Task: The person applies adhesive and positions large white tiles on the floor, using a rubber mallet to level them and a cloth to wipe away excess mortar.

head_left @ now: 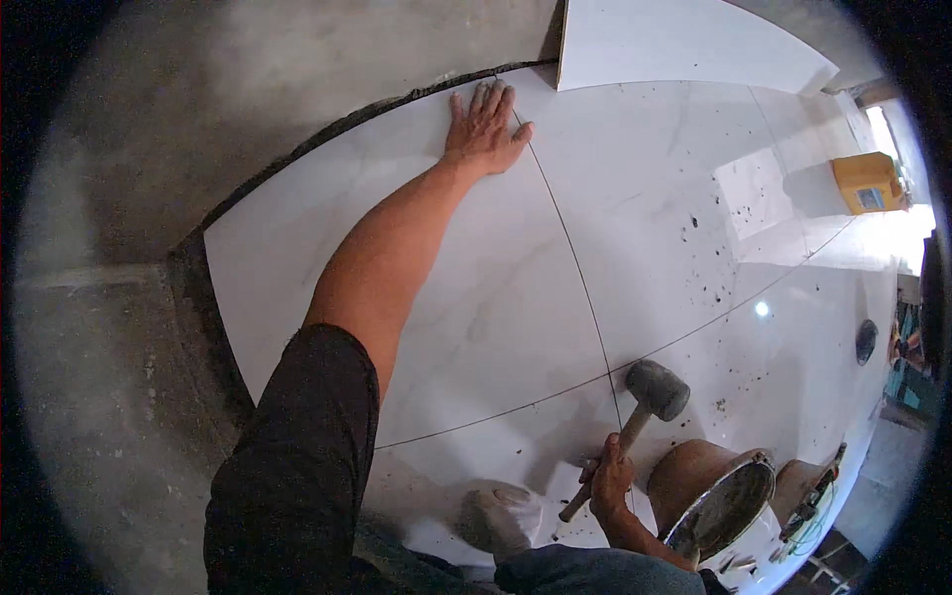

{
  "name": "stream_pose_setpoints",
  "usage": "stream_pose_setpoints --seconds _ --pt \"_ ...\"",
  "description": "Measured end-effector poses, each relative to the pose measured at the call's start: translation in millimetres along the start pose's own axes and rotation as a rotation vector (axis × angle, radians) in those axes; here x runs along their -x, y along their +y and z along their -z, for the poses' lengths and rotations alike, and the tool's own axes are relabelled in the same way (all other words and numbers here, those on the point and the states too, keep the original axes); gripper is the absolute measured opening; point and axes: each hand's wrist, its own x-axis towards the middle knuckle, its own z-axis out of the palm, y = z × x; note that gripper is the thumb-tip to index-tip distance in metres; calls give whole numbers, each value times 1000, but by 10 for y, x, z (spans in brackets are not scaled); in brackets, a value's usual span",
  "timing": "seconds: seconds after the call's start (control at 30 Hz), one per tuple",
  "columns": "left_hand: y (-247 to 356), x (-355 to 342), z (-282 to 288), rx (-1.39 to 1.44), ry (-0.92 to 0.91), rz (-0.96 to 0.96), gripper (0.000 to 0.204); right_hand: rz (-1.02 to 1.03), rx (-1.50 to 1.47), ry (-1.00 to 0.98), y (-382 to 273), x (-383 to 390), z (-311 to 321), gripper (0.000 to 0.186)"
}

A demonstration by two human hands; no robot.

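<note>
My left hand (pixel 488 134) lies with spread fingers on a large white marble-look floor tile (pixel 416 278), its fingertips near the tile's far edge beside a dark gap along the grey wall. My right hand (pixel 610 476), low in the view, grips the wooden handle of a rubber mallet (pixel 656 390); the dark head is over the tiles near where the thin joint lines cross. Just right of that hand stands a dirty bucket (pixel 684 476) with a dark, wet-looking inside.
A loose white panel (pixel 684 40) rests at the far wall. A yellow jerrycan (pixel 858 183) stands at right, with a dark round object (pixel 865 340) below it and a second container (pixel 798 486) holding tools nearer me. Grey concrete (pixel 109 377) borders the tiles at left. Dark crumbs speckle the tiles.
</note>
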Motion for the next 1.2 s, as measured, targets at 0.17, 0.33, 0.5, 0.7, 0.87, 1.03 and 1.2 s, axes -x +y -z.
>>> stream_pose_setpoints --seconds 0.17,0.33,0.5,0.7,0.87,1.03,1.2 --pt "-59 -107 -49 26 27 18 72 -1 5 -2 11 -35 3 41" --pt "-113 -122 -103 23 106 67 74 19 -56 -58 -21 -19 36 41" --pt "-79 119 84 24 48 186 76 26 84 -68 -276 186 -73 36" --pt "-350 811 319 -60 -15 268 77 668 736 -207 -1070 46 -642 25" --pt "-1094 1520 568 -137 -85 381 79 933 776 -457 -2200 329 -1547 28" --pt "-2099 2485 868 -191 -176 633 78 1000 765 -535 -2395 250 -2084 38" --pt "-2345 2895 1119 -207 -239 754 77 922 886 -564 -2158 -21 -2410 45"
